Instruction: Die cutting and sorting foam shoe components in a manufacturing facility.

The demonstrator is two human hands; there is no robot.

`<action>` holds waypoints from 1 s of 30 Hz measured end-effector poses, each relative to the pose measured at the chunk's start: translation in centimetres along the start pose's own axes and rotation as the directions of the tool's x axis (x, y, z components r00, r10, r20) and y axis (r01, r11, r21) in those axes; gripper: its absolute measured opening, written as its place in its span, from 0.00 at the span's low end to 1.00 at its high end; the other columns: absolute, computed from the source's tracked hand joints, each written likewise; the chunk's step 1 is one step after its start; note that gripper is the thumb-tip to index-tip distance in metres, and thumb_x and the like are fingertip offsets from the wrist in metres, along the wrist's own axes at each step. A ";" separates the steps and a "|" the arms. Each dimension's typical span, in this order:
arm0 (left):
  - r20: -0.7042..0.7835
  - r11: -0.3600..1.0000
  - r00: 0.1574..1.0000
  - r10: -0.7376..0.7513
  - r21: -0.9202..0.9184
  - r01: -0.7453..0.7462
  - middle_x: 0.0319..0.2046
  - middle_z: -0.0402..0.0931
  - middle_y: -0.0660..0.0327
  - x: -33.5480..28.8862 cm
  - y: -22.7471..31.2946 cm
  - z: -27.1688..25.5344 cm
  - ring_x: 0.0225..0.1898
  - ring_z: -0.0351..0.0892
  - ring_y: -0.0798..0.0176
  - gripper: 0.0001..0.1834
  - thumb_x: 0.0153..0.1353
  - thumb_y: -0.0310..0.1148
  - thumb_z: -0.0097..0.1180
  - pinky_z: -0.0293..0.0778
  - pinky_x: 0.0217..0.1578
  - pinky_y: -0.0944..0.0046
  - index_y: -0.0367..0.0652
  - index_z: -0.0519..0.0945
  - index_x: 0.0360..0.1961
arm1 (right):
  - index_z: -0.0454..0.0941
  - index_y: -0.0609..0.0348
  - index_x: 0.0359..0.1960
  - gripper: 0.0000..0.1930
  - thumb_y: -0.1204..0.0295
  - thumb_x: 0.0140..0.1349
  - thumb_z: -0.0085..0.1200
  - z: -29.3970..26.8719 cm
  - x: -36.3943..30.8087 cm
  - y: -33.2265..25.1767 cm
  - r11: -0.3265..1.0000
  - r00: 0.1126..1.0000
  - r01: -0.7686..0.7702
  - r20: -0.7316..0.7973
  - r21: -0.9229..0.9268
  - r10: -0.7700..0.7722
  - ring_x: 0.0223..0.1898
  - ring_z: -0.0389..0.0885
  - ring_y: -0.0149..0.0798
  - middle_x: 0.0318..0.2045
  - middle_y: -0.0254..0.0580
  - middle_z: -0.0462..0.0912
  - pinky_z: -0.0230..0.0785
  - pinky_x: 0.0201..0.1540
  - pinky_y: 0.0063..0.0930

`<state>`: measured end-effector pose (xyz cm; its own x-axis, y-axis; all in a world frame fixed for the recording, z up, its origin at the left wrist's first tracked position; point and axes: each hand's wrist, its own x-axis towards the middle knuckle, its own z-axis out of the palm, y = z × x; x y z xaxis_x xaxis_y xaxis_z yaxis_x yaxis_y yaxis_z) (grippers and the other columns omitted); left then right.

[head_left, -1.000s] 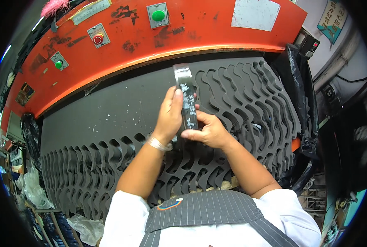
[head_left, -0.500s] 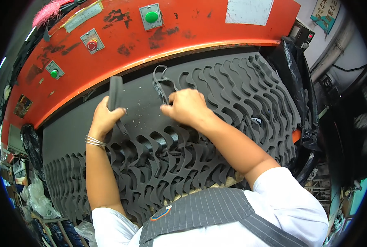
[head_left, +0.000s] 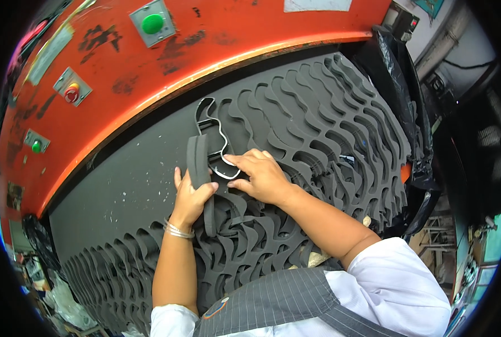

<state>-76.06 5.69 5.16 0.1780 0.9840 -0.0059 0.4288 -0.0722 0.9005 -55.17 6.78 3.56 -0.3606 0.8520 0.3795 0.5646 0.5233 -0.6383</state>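
My left hand point(head_left: 193, 199) is closed around dark grey foam strips point(head_left: 197, 160), which stand up out of the fist and hang below it. My right hand point(head_left: 261, 174) has its thumb and fingers at the lower right edge of a metal cutting die point(head_left: 222, 132). This die is a thin-walled, wavy, elongated outline with cross bars inside. It sits at the uncut part of a grey foam sheet point(head_left: 143, 174), beside the rows of curved cut-outs. The foam strips cover part of its left side.
Cut foam webbing point(head_left: 250, 224) sags in folds along the near edge. Behind the sheet runs an orange machine beam point(head_left: 222, 56) with green buttons point(head_left: 152, 23) and a red button point(head_left: 71, 94). Black plastic point(head_left: 393, 73) hangs at the right, and a clear plastic bag point(head_left: 70, 303) lies at lower left.
The hands have come closer together. The die has turned so its full wavy outline shows, and the foam strips in my left hand are now beside it. The whole view has shifted.
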 end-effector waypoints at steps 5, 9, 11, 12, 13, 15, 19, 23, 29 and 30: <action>0.012 0.999 0.999 0.035 0.018 -0.035 0.38 0.74 0.60 0.5 0.1 -0.1 0.49 0.71 0.59 0.22 0.47 0.40 0.56 0.25 0.67 0.46 0.40 0.74 0.43 | 0.77 0.51 0.51 0.29 0.64 0.43 0.68 -0.3 1.0 0.9 0.999 1.000 0.009 -0.010 0.050 -0.008 0.40 0.74 0.42 0.31 0.37 0.78 0.64 0.47 0.36; 0.024 0.996 0.999 0.036 0.078 -0.038 0.38 0.73 0.60 0.7 0.2 0.0 0.48 0.71 0.59 0.24 0.45 0.41 0.57 0.25 0.66 0.45 0.40 0.74 0.44 | 0.77 0.52 0.51 0.29 0.66 0.42 0.69 -0.3 1.3 1.7 0.996 0.998 0.059 -0.005 0.068 -0.059 0.39 0.73 0.43 0.27 0.37 0.75 0.65 0.45 0.35; 0.063 0.993 0.998 0.005 0.117 -0.012 0.39 0.73 0.60 0.6 0.3 -0.4 0.49 0.72 0.59 0.31 0.45 0.41 0.58 0.26 0.66 0.45 0.39 0.72 0.52 | 0.77 0.53 0.51 0.30 0.66 0.42 0.69 -0.3 1.2 1.1 0.997 0.998 0.058 0.015 0.056 -0.059 0.39 0.73 0.43 0.29 0.38 0.76 0.65 0.45 0.35; 0.032 0.984 0.999 0.027 0.174 -0.032 0.42 0.73 0.59 0.4 -0.3 -0.3 0.49 0.72 0.59 0.32 0.46 0.40 0.58 0.26 0.66 0.46 0.39 0.70 0.54 | 0.77 0.53 0.51 0.30 0.66 0.42 0.68 -0.4 1.2 0.9 0.997 0.998 0.062 0.019 0.042 -0.063 0.39 0.73 0.43 0.30 0.39 0.76 0.65 0.45 0.35; 0.008 0.971 0.999 0.051 0.233 -0.052 0.44 0.74 0.59 0.2 -0.2 -0.3 0.49 0.72 0.59 0.34 0.46 0.40 0.58 0.26 0.66 0.46 0.39 0.69 0.56 | 0.76 0.54 0.51 0.30 0.66 0.43 0.68 -0.5 1.1 0.4 0.998 0.998 0.062 0.018 0.025 -0.062 0.39 0.73 0.43 0.31 0.39 0.76 0.65 0.45 0.35; 0.004 0.999 1.000 0.016 0.041 -0.016 0.46 0.77 0.56 -0.7 0.4 -0.9 0.45 0.75 0.61 0.32 0.48 0.36 0.58 0.42 0.66 0.49 0.38 0.70 0.56 | 0.75 0.56 0.52 0.30 0.64 0.43 0.68 -0.5 0.1 -0.4 0.996 0.993 0.094 0.072 -0.001 -0.094 0.42 0.73 0.43 0.35 0.40 0.79 0.65 0.47 0.35; -0.583 0.755 0.785 -0.211 -0.607 -0.247 0.34 0.79 0.56 -3.9 0.2 -6.7 0.35 0.78 0.62 0.08 0.51 0.27 0.55 0.72 0.41 0.63 0.38 0.75 0.34 | 0.74 0.56 0.53 0.33 0.56 0.44 0.68 -2.8 -1.1 -2.7 0.983 0.990 0.131 -0.035 -0.127 -0.137 0.45 0.73 0.47 0.43 0.42 0.78 0.64 0.48 0.40; -0.978 0.823 0.147 -0.149 -0.205 -0.530 0.30 0.70 0.64 -9.5 0.4 -18.4 0.32 0.71 0.68 0.10 0.56 0.29 0.57 0.68 0.37 0.65 0.41 0.71 0.37 | 0.72 0.60 0.52 0.30 0.61 0.48 0.68 -7.4 1.4 -7.4 0.966 0.950 0.256 -0.194 0.044 -0.243 0.39 0.76 0.44 0.38 0.45 0.78 0.69 0.43 0.36; -0.980 0.958 0.033 0.196 0.184 -0.221 0.34 0.72 0.62 -16.0 0.3 -28.5 0.33 0.70 0.67 0.16 0.53 0.31 0.58 0.68 0.37 0.66 0.33 0.72 0.39 | 0.68 0.60 0.37 0.15 0.74 0.53 0.64 -9.0 6.1 -14.9 0.938 0.912 0.284 -0.359 0.198 -0.200 0.23 0.72 0.32 0.21 0.36 0.72 0.70 0.30 0.25; -0.984 0.986 0.176 0.028 -0.002 -0.169 0.33 0.72 0.63 -16.7 0.3 -28.6 0.32 0.69 0.68 0.15 0.52 0.31 0.57 0.67 0.35 0.66 0.34 0.72 0.39 | 0.66 0.60 0.34 0.13 0.77 0.55 0.61 -8.9 6.7 -15.2 0.932 0.888 0.338 -0.371 0.131 -0.270 0.21 0.69 0.28 0.19 0.35 0.70 0.67 0.28 0.23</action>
<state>-104.26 -6.14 18.01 -0.8282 0.3312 0.4522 0.3907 -0.2374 0.8894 -59.56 4.65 21.70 -0.1975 0.6215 0.7581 0.3068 0.7737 -0.5544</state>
